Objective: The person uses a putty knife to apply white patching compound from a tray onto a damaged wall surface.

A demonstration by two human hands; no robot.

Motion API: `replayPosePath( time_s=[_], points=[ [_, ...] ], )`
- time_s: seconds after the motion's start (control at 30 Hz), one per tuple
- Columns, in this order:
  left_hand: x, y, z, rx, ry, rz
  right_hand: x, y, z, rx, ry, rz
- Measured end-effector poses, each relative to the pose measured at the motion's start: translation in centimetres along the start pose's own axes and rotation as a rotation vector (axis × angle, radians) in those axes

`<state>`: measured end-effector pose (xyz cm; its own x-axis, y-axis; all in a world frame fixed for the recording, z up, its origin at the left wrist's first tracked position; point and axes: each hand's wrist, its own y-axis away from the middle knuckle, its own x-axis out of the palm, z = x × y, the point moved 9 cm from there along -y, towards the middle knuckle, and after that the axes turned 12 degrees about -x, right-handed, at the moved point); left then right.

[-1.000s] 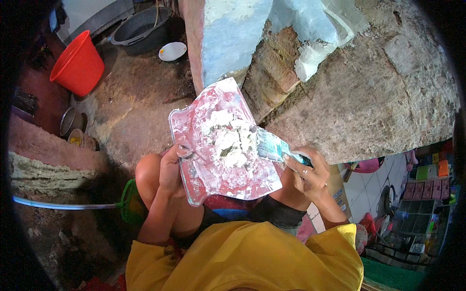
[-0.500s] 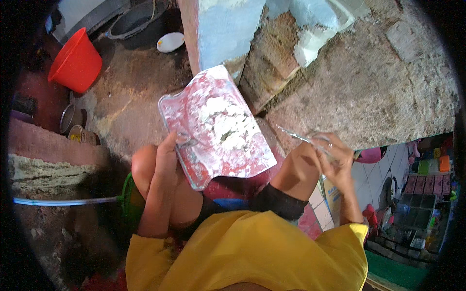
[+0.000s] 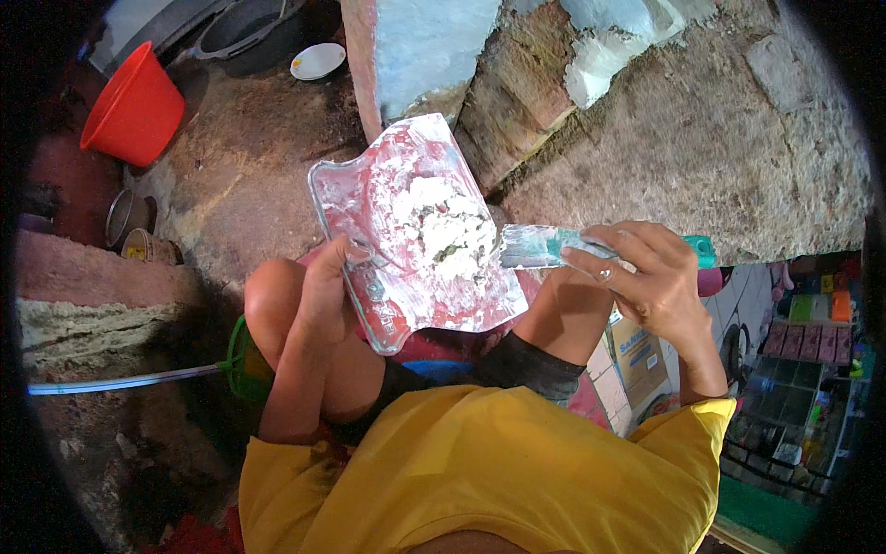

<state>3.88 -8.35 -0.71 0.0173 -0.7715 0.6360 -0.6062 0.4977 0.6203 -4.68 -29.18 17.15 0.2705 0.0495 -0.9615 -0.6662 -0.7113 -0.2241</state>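
Over my knees is a red board [image 3: 378, 305] smeared white, with a curved notched edge on the left and a mound of lumpy white paste [image 3: 443, 231] near its middle. My left hand [image 3: 328, 282] grips the board at its left edge, thumb on top. My right hand [image 3: 637, 268] grips a putty knife [image 3: 535, 246] with a teal handle; its paste-streaked flat blade reaches toward the board's right side beside the paste, and I cannot tell whether it touches.
Ahead stands a pale blue plastered corner [image 3: 425, 55] beside rough concrete [image 3: 701, 166]. At upper left are a red bucket [image 3: 129, 111], a black tub [image 3: 245, 37] and a white plate [image 3: 317, 61]. A green net [image 3: 249, 360] lies left, a cardboard box [image 3: 637, 365] right.
The knife first lay against the paste, moved off rightward turned edge-on, and is now back flat at the board's right side. My right hand sits farther right and higher than at first.
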Motion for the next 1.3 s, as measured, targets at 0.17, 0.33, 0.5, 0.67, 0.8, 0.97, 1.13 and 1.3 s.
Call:
replayPosePath(
  time_s=[0.17, 0.33, 0.5, 0.67, 0.8, 0.97, 1.13, 1.3],
  points=[
    [-2.5, -1.6, 0.9, 0.001, 0.075, 0.033, 0.5, -0.5, 0.7, -0.067, 0.021, 0.084],
    [-0.8, 0.2, -1.2, 0.11, 0.089, 0.024, -0.4, 1.1, -2.8, 0.214, -0.227, -0.008],
    [2.0, 2.8, -2.0, 0.235, 0.087, -0.046, -0.4, 5.4, -8.9, 0.596, -0.585, -0.245],
    [-0.4, 0.5, -0.4, 0.186, 0.194, 0.049, 0.3, 6.7, -10.7, 0.699, -0.49, -0.446],
    [-2.3, -0.2, -0.2, 0.14, 0.235, 0.009, 0.3, 5.1, -11.2, 0.647, 0.011, -0.567],
    [0.5, 3.3, -1.7, 0.16, 0.002, -0.29, 2.5, 4.9, -12.5, 0.628, 0.232, -0.748],
    [0.9, 3.9, -2.8, 0.301, -0.058, -0.276, 2.9, 4.4, -13.8, 0.652, 0.36, -0.743],
    [1.0, 3.7, -2.4, 0.282, -0.005, -0.179, 2.5, 4.1, -14.4, 0.612, 0.376, -0.64]
  ],
)
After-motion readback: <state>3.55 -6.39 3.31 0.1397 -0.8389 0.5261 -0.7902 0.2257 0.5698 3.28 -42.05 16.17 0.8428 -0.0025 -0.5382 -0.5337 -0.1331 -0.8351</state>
